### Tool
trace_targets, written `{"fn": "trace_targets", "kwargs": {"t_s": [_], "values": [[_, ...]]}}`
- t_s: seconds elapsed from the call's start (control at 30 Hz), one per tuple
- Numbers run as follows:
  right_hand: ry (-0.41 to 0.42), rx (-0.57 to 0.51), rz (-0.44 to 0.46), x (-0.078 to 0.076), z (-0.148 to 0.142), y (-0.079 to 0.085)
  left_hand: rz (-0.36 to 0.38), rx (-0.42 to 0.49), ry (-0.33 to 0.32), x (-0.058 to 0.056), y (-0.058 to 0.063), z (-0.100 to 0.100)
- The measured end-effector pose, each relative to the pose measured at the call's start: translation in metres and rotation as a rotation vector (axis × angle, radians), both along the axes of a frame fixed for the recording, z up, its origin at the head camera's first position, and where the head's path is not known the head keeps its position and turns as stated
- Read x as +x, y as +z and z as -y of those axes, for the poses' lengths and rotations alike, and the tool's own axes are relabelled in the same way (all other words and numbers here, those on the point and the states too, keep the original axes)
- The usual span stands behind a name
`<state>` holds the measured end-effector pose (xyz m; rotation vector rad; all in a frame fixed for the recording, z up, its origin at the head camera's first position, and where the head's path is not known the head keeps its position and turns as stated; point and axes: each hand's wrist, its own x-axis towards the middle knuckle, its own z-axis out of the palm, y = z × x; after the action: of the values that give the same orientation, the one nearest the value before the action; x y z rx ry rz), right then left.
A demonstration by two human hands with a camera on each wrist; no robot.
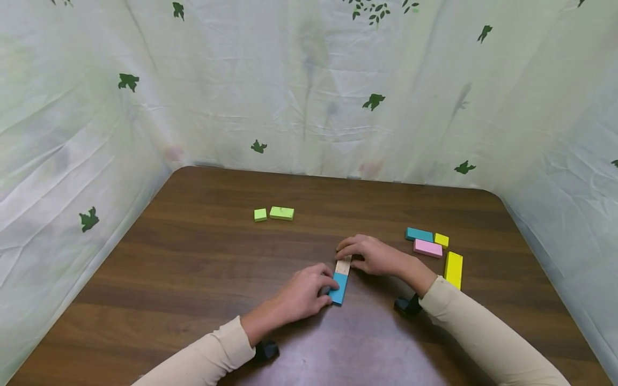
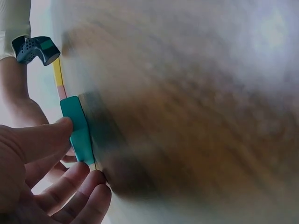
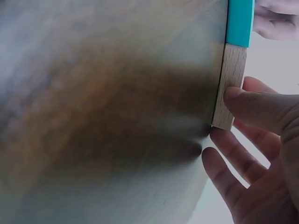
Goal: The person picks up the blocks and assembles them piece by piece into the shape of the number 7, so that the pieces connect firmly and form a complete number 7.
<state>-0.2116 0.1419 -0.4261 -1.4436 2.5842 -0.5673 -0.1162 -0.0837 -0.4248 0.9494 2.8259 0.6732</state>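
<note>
Pinching the blue block in our left hand, we have it touching the wooden block at its twelve o'clock, held between our right hand's thumb and fingers. Careful at that seam: uneven pressure could skew the pair, and our right sleeve, swinging wide, might nudge the long yellow block at three o'clock.

The blue block is plain, the wooden block pale and grained. The right-hand blocks are teal, pink and yellow, the far-left blocks lime green. Dark green motifs dot the whitish curtain.
</note>
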Motion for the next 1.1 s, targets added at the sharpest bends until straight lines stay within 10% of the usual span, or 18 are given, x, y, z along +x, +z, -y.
{"fn": "trace_targets", "kwargs": {"t_s": [0.63,1.1], "values": [[-0.016,0.016,0.040,0.000,-0.004,0.000,-0.015,-0.031,0.015,0.002,0.000,-0.005],[-0.077,0.039,0.032,0.001,-0.007,-0.002,0.017,-0.035,-0.158,-0.022,0.006,0.001]]}}
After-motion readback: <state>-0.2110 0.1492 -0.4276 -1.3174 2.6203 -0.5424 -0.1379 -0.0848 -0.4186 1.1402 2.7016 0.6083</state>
